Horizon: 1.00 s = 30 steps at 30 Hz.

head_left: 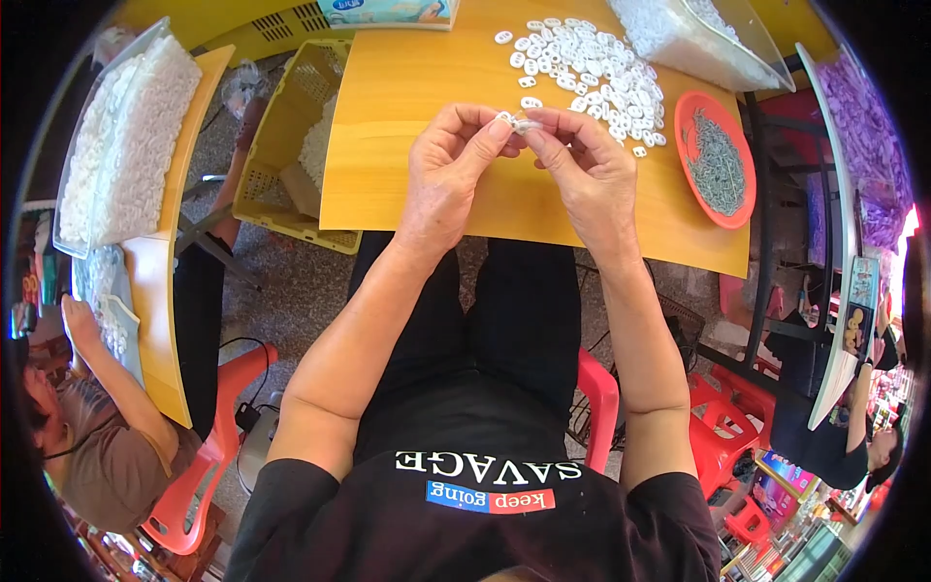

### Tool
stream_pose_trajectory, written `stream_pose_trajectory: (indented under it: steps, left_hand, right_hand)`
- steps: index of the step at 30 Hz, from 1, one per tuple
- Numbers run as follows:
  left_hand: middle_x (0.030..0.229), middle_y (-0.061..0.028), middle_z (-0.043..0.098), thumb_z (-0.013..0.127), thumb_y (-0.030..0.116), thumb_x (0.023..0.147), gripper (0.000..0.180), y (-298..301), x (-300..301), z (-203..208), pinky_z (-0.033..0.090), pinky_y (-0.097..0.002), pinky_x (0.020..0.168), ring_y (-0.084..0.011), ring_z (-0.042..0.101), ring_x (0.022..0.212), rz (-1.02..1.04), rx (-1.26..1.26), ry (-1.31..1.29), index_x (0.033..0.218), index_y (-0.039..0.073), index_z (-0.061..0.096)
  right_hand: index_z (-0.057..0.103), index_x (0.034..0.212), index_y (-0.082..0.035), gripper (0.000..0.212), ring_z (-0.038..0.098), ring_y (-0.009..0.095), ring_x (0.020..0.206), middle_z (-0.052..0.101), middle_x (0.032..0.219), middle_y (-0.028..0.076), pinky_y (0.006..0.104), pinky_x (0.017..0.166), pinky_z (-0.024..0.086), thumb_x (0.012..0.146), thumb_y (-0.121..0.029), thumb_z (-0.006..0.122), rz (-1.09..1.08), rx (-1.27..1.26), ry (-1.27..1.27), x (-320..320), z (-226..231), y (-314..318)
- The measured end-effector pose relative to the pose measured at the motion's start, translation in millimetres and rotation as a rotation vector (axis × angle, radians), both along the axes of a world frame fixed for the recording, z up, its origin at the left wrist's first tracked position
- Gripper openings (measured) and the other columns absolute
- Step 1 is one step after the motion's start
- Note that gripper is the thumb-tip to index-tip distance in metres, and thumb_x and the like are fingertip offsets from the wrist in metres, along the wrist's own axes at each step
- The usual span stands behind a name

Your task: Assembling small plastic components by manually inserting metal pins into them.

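Over the near part of the wooden table (pixel 388 107), my left hand (pixel 448 175) and my right hand (pixel 592 179) meet at the fingertips. Both pinch a small white plastic piece (pixel 506 119); its exact shape is partly hidden by the fingers. Just beyond lies a loose heap of white oval pieces (pixel 621 92) with holes in them, one stray piece (pixel 530 103) being close to my fingers. To the right of my right hand sits an orange-red plate (pixel 683 145) filled with small grey metal pins or screws (pixel 718 165).
A clear bin (pixel 679 44) of white parts stands at the far right corner. Left of the table is a yellow crate (pixel 262 165). Side tables hold a bin of white pieces (pixel 126 145) and purple pieces (pixel 868 126). People sit at both sides, near red chairs (pixel 213 456).
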<state>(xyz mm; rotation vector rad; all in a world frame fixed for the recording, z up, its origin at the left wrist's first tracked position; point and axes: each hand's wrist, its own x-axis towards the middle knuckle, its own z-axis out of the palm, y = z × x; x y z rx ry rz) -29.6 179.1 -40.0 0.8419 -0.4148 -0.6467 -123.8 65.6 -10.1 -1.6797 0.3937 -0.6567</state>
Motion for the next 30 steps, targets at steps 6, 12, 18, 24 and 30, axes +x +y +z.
stream_pose_trajectory:
  steps: [6, 12, 18, 24, 30]
  left_hand:
    - [0.093, -0.0046, 0.064, 0.064, 0.013, 0.095, 0.014, -0.4, -0.3, -1.4, 0.05, -0.025, 0.08, -0.0114, 0.061, 0.085, -0.012, 0.011, -0.018, 0.101, 0.001, 0.06]
    - [0.091, -0.0046, 0.065, 0.064, 0.015, 0.096, 0.015, 0.8, 0.3, -1.2, 0.05, -0.0249, 0.08, -0.0107, 0.061, 0.085, -0.051, 0.006, -0.007, 0.1, 0.001, 0.059]
    - [0.089, -0.0047, 0.065, 0.064, 0.015, 0.095, 0.015, 2.5, -0.5, 1.5, 0.05, -0.0249, 0.079, -0.0108, 0.062, 0.083, -0.063, 0.06, -0.033, 0.099, 0.001, 0.059]
    - [0.089, -0.0044, 0.065, 0.064, 0.014, 0.095, 0.014, 3.2, -0.4, 3.4, 0.05, -0.0242, 0.078, -0.01, 0.062, 0.083, -0.08, 0.061, -0.041, 0.098, 0.001, 0.059]
    - [0.09, -0.0063, 0.065, 0.062, 0.013, 0.096, 0.015, 3.8, -0.1, 1.7, 0.048, -0.026, 0.083, -0.0118, 0.061, 0.085, -0.079, 0.098, -0.084, 0.102, 0.0, 0.06]
  right_hand:
    - [0.065, 0.117, 0.001, 0.027, 0.061, 0.009, 0.086, 0.067, 0.099, 0.003, 0.0219, 0.074, 0.05, 0.091, -0.006, 0.068, 0.006, 0.093, -0.005, 3.2, 5.0, 4.4]
    - [0.064, 0.118, 0.0, 0.026, 0.063, 0.008, 0.09, 0.068, 0.103, 0.005, 0.0233, 0.074, 0.053, 0.094, -0.01, 0.064, 0.021, 0.269, -0.059, 4.7, 1.0, 1.8]
    - [0.063, 0.12, 0.0, 0.025, 0.061, 0.008, 0.09, 0.067, 0.106, 0.005, 0.0234, 0.074, 0.052, 0.098, -0.01, 0.059, 0.047, 0.242, -0.054, 2.5, 3.9, -3.1]
    - [0.064, 0.116, 0.001, 0.023, 0.06, 0.008, 0.087, 0.067, 0.104, 0.004, 0.0234, 0.074, 0.052, 0.096, -0.01, 0.061, 0.075, 0.183, -0.041, 1.0, 6.1, -6.2]
    - [0.067, 0.111, 0.001, 0.019, 0.061, 0.009, 0.084, 0.067, 0.099, 0.003, 0.0229, 0.073, 0.05, 0.095, -0.009, 0.063, 0.042, 0.047, -0.01, 1.5, 11.4, -2.7]
